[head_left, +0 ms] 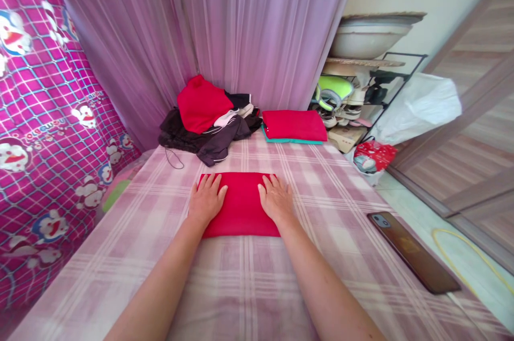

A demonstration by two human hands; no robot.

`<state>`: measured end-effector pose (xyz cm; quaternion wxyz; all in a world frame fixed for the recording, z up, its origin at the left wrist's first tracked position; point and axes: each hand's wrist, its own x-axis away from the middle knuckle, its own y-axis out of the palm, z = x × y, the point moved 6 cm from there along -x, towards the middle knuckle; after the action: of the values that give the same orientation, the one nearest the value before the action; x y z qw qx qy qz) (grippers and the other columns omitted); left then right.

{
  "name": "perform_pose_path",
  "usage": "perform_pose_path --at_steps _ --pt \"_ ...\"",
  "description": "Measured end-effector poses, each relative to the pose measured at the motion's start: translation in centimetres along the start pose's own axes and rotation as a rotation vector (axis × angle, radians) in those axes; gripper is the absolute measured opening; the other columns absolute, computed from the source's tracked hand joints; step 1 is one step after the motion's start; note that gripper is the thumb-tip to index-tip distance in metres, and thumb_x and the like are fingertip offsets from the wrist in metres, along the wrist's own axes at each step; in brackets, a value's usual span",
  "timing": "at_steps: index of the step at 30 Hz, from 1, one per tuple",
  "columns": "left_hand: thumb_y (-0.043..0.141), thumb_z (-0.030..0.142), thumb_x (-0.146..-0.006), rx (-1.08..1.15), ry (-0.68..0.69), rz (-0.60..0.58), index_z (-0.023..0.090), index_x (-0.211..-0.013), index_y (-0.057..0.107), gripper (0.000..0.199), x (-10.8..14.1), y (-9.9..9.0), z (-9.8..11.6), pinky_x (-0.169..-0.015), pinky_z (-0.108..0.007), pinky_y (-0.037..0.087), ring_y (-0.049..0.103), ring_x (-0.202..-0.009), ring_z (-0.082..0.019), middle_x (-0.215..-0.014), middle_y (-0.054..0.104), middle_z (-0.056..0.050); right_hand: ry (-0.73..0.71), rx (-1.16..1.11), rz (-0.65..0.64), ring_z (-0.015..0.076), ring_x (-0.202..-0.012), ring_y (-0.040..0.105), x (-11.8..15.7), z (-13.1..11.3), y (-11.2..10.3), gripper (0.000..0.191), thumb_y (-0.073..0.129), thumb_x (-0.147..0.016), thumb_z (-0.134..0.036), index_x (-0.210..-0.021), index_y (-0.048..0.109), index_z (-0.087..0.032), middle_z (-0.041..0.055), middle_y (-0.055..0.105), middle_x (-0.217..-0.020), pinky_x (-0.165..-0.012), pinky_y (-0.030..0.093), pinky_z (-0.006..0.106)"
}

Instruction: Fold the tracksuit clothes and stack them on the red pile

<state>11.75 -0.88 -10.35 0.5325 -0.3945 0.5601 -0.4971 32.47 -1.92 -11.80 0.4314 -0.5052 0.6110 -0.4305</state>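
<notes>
A red garment, folded into a flat rectangle, lies in front of me on the checked cloth. My left hand rests flat on its left edge with the fingers stretched out. On the opposite edge lies my right hand, palm down and fingers spread. Neither hand grips anything. Farther back, a folded red garment sits on top of a folded teal one. To its left is a loose heap of clothes, with a red piece over dark ones.
A phone with a cable lies near the right edge. Purple curtains hang behind the clothes. On the right stand a shoe rack bearing a basin, a white bag and a red bag. Pink patterned fabric hangs left.
</notes>
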Motion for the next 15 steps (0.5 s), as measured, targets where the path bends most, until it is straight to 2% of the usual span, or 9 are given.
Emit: perform_pose_path --at_steps 7,9,12,15 --pt "0.031 0.042 -0.1 -0.015 -0.028 0.022 0.019 -0.147 0.045 0.055 0.7 0.1 0.1 -0.114 -0.056 0.033 0.037 -0.143 -0.03 -0.154 0.044 -0.011 -0.041 0.033 0.068 0.0317 -0.144 0.032 0.4 -0.7 -1.0 0.053 0.03 -0.102 -0.041 -0.145 0.05 -0.018 0.0137 0.044 -0.153 -0.116 0.016 0.059" --pt "0.032 0.042 -0.1 -0.011 -0.031 0.024 0.019 -0.147 0.045 0.055 0.6 0.2 0.2 -0.113 -0.056 0.034 0.038 -0.143 -0.03 -0.154 0.044 -0.011 -0.061 0.022 0.112 0.0327 -0.145 0.03 0.6 -2.0 -2.1 0.052 0.032 -0.102 -0.041 -0.144 0.051 -0.017 0.0158 0.044 -0.153 -0.116 0.013 0.062" --pt "0.033 0.042 -0.099 -0.008 -0.033 0.026 0.019 -0.147 0.046 0.054 0.6 0.1 0.2 -0.113 -0.057 0.034 0.038 -0.142 -0.031 -0.153 0.045 -0.012 -0.156 -0.046 0.202 0.0321 -0.146 0.028 0.6 -5.3 -3.7 0.051 0.033 -0.102 -0.04 -0.147 0.047 -0.021 0.0144 0.041 -0.155 -0.115 0.012 0.063" --pt "0.033 0.042 -0.1 -0.019 -0.036 0.031 0.018 -0.147 0.045 0.054 0.7 0.1 0.1 -0.112 -0.057 0.035 0.038 -0.143 -0.03 -0.154 0.044 -0.012 -0.266 -0.109 0.222 0.0287 -0.146 0.029 0.0 -8.4 -3.6 0.049 0.032 -0.102 -0.038 -0.147 0.046 -0.023 0.0111 0.04 -0.156 -0.117 0.013 0.06"
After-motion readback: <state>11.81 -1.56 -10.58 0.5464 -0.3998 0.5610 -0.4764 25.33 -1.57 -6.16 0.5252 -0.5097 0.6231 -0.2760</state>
